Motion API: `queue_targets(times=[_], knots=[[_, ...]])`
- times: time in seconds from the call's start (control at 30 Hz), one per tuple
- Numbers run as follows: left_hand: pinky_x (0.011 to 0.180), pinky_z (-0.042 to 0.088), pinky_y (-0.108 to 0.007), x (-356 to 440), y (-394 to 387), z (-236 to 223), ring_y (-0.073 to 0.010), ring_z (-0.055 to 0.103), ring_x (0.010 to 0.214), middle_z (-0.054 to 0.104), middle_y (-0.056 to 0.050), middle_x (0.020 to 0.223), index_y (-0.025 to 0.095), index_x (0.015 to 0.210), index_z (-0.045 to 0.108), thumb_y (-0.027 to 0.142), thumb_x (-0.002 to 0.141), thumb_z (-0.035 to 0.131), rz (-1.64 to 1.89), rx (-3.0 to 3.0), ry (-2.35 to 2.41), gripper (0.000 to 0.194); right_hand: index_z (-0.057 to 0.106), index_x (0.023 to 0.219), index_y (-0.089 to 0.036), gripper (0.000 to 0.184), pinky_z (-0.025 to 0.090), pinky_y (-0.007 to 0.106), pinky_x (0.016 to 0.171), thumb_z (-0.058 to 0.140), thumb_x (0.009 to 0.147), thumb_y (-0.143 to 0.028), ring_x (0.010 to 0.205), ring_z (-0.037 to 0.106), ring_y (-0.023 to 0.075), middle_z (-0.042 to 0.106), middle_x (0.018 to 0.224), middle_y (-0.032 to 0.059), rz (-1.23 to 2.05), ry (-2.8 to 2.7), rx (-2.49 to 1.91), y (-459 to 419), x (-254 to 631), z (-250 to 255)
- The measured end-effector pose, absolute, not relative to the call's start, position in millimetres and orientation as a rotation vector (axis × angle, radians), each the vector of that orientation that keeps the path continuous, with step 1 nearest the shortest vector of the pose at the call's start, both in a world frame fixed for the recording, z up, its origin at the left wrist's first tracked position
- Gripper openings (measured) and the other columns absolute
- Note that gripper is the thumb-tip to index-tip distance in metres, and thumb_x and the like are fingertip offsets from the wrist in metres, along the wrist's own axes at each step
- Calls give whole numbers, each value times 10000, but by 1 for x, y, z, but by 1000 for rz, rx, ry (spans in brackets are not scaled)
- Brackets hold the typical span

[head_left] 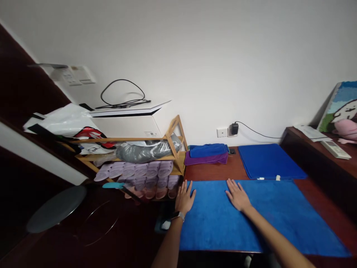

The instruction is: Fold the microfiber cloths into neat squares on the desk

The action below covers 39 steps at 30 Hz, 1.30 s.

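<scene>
A light blue towel (pixel 217 223) lies spread flat over the reddish-brown table (pixel 214 172). At its far left corner rests my left hand (pixel 184 199), fingers stretched out, a watch on the wrist. My right hand (pixel 238 196) lies flat on the towel near the middle of its far edge, fingers extended. Neither hand holds anything. Behind the towel sits a folded darker blue cloth (pixel 270 160) on the right. A folded blue cloth (pixel 208 150) lies on a purple cloth (pixel 206 159) at the back left.
Left of the table stands a wooden rack (pixel 178 130) with several pairs of lilac slippers (pixel 139 169) and a white box (pixel 128 124) on top. A round stool (pixel 58 208) is at the far left. A charger (pixel 234 128) is plugged into the wall; a remote (pixel 335 149) lies at right.
</scene>
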<state>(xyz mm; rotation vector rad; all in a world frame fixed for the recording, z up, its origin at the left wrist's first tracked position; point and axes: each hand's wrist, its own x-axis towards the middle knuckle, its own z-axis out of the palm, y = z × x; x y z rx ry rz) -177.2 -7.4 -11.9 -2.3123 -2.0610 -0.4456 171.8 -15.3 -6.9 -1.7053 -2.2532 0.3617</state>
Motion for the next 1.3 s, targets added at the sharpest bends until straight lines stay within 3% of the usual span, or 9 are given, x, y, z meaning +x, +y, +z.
queue_targets(times=[0.13,0.3,0.53,0.77,0.97,1.17,1.3], knots=[[1257,302,-544,-178,-4,-15,-319,312,1577,328,-140,1713,247,1625,395,528,1076,370,-482,-2303,-2042,617,260,1665,-118,775,158,519,1306,173,1028,-550,1605,219,265,294,1714,94,307,-2091,-2133,-25,310,-15],[1239,338,-548,-180,0,-17,-327,364,1553,379,-147,1689,238,1600,442,528,1075,371,-395,-2267,-1979,604,226,1674,-111,783,160,486,1310,124,1012,-517,1616,176,247,246,1738,86,247,-1884,-2425,-30,435,-30],[1212,374,-557,-178,4,-13,-348,389,1536,400,-159,1677,214,1594,448,495,1070,384,-283,-2248,-1966,597,203,1680,-120,821,117,462,1318,71,1004,-566,1623,144,252,196,1755,65,174,-1873,-2442,-28,453,-39],[1224,357,-560,-175,1,-12,-337,381,1541,405,-145,1677,227,1591,453,484,1074,378,-324,-2241,-1985,583,236,1674,-130,771,161,496,1310,147,1013,-517,1618,168,275,213,1751,78,228,-1832,-2467,-30,453,-27],[1247,340,-513,-173,-5,-10,-300,342,1566,363,-119,1702,253,1608,426,488,1078,381,-359,-2240,-2028,581,375,1601,-2,769,169,529,1307,113,1036,-453,1602,216,332,307,1703,171,-26,-1839,-2197,-33,359,-4],[1264,310,-505,-172,-6,-7,-296,309,1580,326,-134,1714,235,1623,398,490,1080,373,-343,-2260,-2065,600,278,1660,-130,702,228,494,1300,212,1077,-515,1594,258,265,288,1708,107,278,-2263,-1592,-30,141,21],[1263,313,-510,-174,-4,-9,-294,320,1576,341,-133,1707,229,1619,405,484,1077,377,-334,-2249,-2069,600,304,1653,-159,685,235,514,1294,231,1076,-522,1587,276,262,313,1692,110,393,-2369,-1553,-24,110,12]])
